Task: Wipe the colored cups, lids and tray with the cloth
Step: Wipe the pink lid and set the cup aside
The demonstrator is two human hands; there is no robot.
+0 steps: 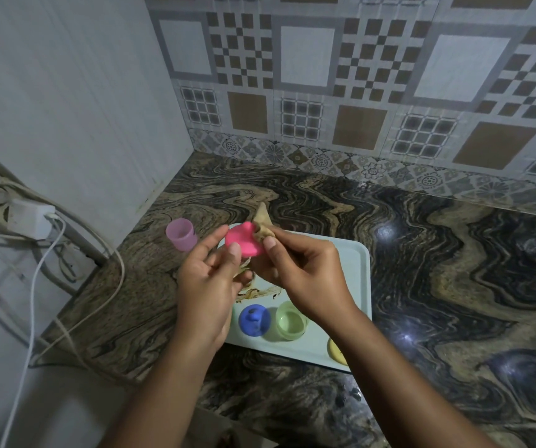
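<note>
We hold the pink lid (244, 239) above the far left part of the tray (355, 270). Our left hand (207, 286) pinches the lid between thumb and fingers. Our right hand (305, 276) is closed around the cloth (262, 226) and presses it against the lid. On the tray, near its front edge, stand a blue lid (254, 320), a green cup (292, 321) and a yellow piece (337, 350). A pink cup (181, 233) stands left of the tray, on the counter (438, 286).

Dim, cool indoor light. Small white glare spots dot the polished countertop (386, 232) toward three and four o'clock. Wide-angle bending warps the edges; the corner near seven o'clock looks soft, perhaps blurred.
</note>
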